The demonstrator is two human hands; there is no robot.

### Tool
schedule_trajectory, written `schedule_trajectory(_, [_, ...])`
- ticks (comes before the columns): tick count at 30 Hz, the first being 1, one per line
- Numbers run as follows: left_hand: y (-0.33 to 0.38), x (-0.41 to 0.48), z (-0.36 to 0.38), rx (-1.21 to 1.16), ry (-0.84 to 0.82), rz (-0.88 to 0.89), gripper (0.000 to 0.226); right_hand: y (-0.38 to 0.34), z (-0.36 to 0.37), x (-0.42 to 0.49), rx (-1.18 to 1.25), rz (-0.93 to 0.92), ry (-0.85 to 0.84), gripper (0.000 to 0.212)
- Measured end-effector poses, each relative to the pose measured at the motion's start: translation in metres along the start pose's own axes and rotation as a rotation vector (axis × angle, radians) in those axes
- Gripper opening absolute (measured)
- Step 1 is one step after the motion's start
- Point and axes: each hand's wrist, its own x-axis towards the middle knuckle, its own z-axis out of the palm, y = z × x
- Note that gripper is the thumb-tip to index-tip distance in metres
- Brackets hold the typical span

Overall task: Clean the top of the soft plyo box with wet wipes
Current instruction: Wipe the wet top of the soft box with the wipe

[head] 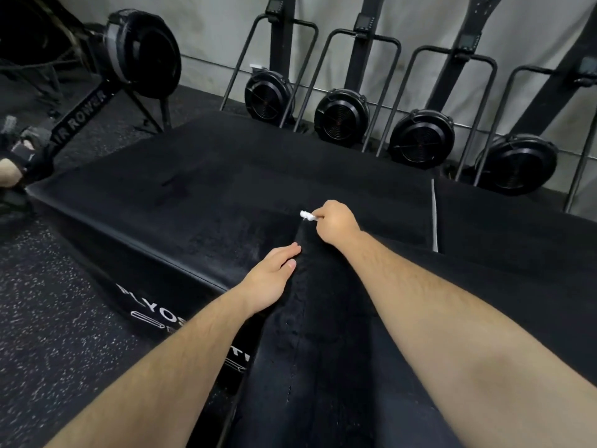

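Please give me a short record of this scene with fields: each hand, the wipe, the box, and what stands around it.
left hand: lies flat on the box top, fingers straight
right hand: pinches the wet wipe, farther from the camera than the left hand
wet wipe: small, white, bunched up; contact with the top unclear
soft plyo box: black, white lettering on its side
surroundings: air rower at left; four fan machines along the wall; speckled floor

Cannot read all the lettering [149, 310] on the box [193, 192] side behind the left forearm [181, 347]. See only a tip of the wipe [307, 216] outside the right hand [337, 223].
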Motion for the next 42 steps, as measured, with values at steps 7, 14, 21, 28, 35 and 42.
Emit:
schedule_trajectory(7, [-0.005, 0.001, -0.001, -0.048, 0.016, -0.033, 0.043, 0.001, 0.012, -0.058, 0.032, -0.343, 0.07, 0.032])
schedule_trajectory(14, [-0.001, 0.0, 0.0, -0.021, 0.02, -0.017, 0.044, -0.013, 0.007, -0.05, 0.056, -0.127, 0.061, 0.03])
schedule_trajectory(21, [-0.008, 0.007, 0.005, -0.041, 0.022, 0.033, 0.043, -0.005, 0.012, -0.104, 0.075, -0.232, 0.041, 0.035])
schedule_trajectory(28, [-0.002, 0.003, 0.004, -0.006, 0.004, 0.028, 0.049, -0.011, 0.012, -0.103, 0.11, -0.176, 0.031, 0.033])
schedule_trajectory(35, [0.0, 0.001, 0.003, -0.033, -0.001, 0.025, 0.051, 0.002, -0.004, -0.078, 0.137, -0.059, 0.045, 0.026])
schedule_trajectory(42, [-0.001, 0.004, 0.003, -0.07, 0.009, -0.006, 0.052, -0.011, -0.001, -0.104, 0.141, -0.211, -0.014, 0.033])
